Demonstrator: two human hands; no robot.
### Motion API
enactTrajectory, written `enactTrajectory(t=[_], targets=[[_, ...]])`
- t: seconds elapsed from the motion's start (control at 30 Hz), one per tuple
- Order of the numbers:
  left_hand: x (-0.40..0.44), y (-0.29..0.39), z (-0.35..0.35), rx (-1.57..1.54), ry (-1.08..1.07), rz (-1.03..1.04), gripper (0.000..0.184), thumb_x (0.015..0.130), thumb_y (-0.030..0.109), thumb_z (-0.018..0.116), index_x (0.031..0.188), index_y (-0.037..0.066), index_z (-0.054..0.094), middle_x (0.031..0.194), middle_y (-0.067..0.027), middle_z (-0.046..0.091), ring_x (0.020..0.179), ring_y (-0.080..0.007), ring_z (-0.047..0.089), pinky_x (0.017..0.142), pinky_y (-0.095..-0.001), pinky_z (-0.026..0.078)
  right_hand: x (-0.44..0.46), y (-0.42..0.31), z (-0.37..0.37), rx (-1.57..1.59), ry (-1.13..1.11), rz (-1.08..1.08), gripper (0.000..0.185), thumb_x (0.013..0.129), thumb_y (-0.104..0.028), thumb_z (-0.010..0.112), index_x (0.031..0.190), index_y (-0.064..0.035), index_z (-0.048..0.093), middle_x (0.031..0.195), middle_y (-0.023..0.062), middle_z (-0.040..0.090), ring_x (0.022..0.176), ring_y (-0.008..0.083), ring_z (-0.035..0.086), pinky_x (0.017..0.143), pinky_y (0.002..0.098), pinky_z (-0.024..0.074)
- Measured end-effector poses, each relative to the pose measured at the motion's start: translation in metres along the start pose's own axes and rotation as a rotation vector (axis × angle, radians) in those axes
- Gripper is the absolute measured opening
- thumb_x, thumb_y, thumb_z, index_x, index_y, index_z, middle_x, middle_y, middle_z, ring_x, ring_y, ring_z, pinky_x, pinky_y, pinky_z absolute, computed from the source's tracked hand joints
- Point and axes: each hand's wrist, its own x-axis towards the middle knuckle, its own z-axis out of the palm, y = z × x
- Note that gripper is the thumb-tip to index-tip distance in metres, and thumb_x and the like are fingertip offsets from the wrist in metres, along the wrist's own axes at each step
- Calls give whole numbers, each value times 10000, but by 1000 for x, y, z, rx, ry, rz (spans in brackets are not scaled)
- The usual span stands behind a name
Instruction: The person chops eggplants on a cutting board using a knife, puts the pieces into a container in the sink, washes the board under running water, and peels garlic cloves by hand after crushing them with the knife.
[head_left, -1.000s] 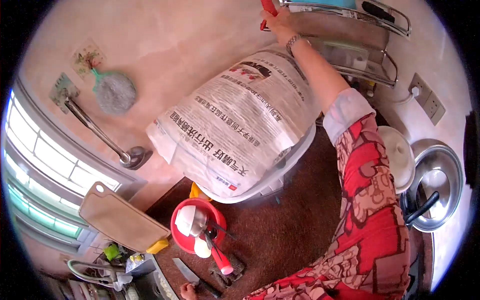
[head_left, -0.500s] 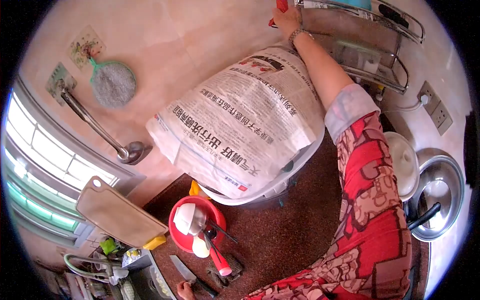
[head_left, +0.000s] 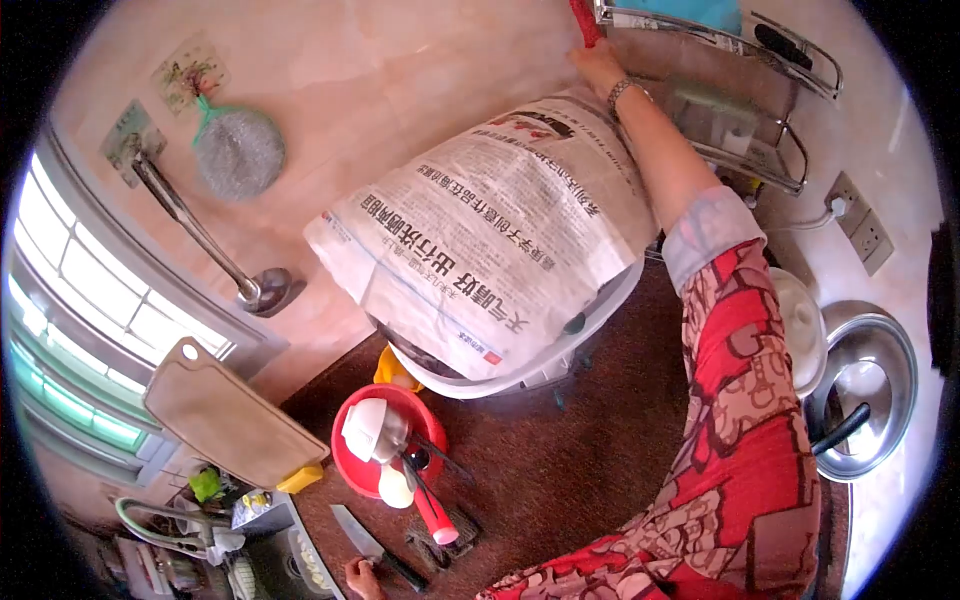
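Note:
Near the top, my right hand [head_left: 598,66] is closed on a red object [head_left: 585,22] beside the wire rack; its upper end leaves the frame. Below that arm, newspaper [head_left: 470,250] covers a white basin [head_left: 540,378] on the dark counter. My left hand [head_left: 363,578] rests at the bottom edge near a knife [head_left: 360,535] with a black handle; its fingers are partly cut off and I cannot make out whether it holds anything. A red bowl [head_left: 343,450] with a white cup and ladles stands between the knife and the basin.
A metal rack [head_left: 745,160] hangs on the wall at the upper right. A steel pan [head_left: 900,400] and a white lid [head_left: 797,330] are at the right. On the left are a cutting board [head_left: 230,415], a hanging ladle [head_left: 195,230] and the sink [head_left: 275,570].
My right hand has moved slightly right and down along the red object, more of which now shows above it. The camera view has shifted a little. My left hand stays near the knife.

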Motion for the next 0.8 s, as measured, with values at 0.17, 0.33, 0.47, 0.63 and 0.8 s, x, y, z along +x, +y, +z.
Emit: enactTrajectory(t=[0.17, 0.33, 0.47, 0.63, 0.8], targets=[[18, -35, -5, 118, 65, 150, 129, 781, 69, 592, 885, -8, 604, 812, -62, 602, 756, -151, 538, 689, -303, 458, -8, 1, -16, 58, -180, 45, 276, 776, -315, 624, 801, -40, 623, 650, 13, 532, 600, 140, 488, 544, 309, 416], [11, -28, 4, -141, 11, 141, 225, 845, 146, 623, 994, -16, 575, 902, -66, 618, 804, -145, 553, 718, -292, 477, -50, -47, -47, -50, -176, -190, 254, 788, -283, 595, 841, -35, 600, 704, 63, 559, 628, 188, 534, 540, 327, 455], [-18, 42, -3, -178, -92, -34, 250, 840, 212, 646, 1014, 35, 612, 851, 3, 598, 773, -88, 521, 704, -236, 446, -112, -128, -60, -8, -245, -446, 239, 799, -257, 573, 873, -30, 582, 747, 103, 581, 651, 226, 571, 537, 341, 486], [-18, 25, -6, -216, -47, -11, 303, 824, 181, 650, 1055, -9, 602, 862, -40, 634, 752, -105, 559, 681, -236, 464, -212, -237, -47, 214, -381, -698, 225, 812, -226, 545, 912, -25, 559, 801, 153, 609, 679, 274, 618, 533, 358, 525], [-13, 20, -19, -413, -188, -73, 281, 832, 67, 611, 1098, -14, 574, 865, -44, 631, 707, -89, 574, 632, -206, 470, -333, -242, -9, 99, -553, -761, 269, 903, -230, 474, 1015, -13, 588, 949, 80, 621, 766, 158, 590, 660, 275, 492]])
